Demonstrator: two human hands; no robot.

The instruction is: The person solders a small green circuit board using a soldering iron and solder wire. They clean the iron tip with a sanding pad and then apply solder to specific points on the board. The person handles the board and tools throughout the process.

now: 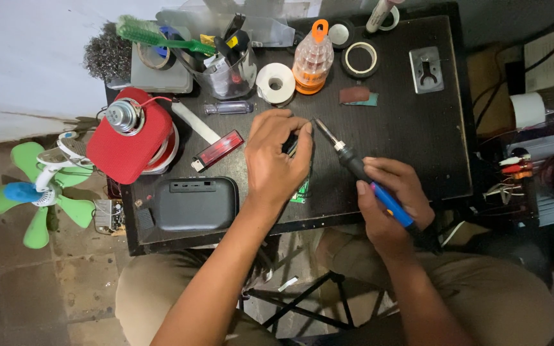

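From the head view, my right hand (392,198) was clenched around the blue handle of the soldering iron (360,173), its tip pointing up-left toward my left hand (277,157). That hand lay curled over a small dark part, fingers pinching it above the green circuit board (301,191) near the table's (418,141) front edge. Bare dark tabletop lay open to the right of the iron. A black speaker case (193,204) sat left, a red lighter (218,150) beside it.
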